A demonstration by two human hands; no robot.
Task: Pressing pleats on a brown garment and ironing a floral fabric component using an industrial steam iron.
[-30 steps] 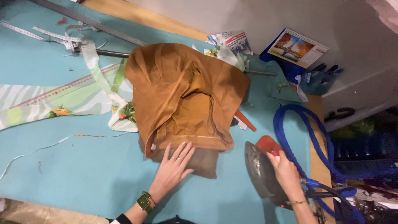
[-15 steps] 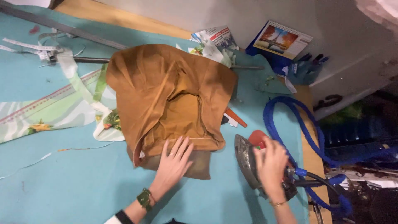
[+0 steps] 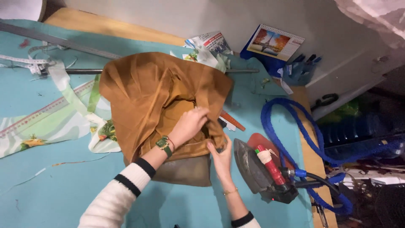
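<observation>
Here we have both hands on the brown fabric (image 3: 152, 97), which lies bunched and folded on the teal table cover (image 3: 50, 185). Our left hand (image 3: 190, 124), with a green-faced watch (image 3: 163, 145) at the wrist, reaches in over the cloth and its fingers curl down to pinch a fold near the middle of the heap. Our right hand (image 3: 220, 156) comes up from below, just beside the left, and its fingertips nip the lower right edge of the same cloth; whether the thumb is under the fabric we cannot tell. Just to the right of the right hand an iron (image 3: 263, 173) with a red handle rests on its side on the cover, not touching either hand. Beyond it, further right, a blue hose (image 3: 278, 126) loops across the table edge. To the left of the left forearm lie a floral-printed strip of cloth (image 3: 46, 131) and a long ruler (image 3: 38, 112), well apart from our hands. Above the fabric, away from us, a metal rod (image 3: 84, 71) runs along the cover, and up to the right stands a desk calendar (image 3: 274, 44).
</observation>
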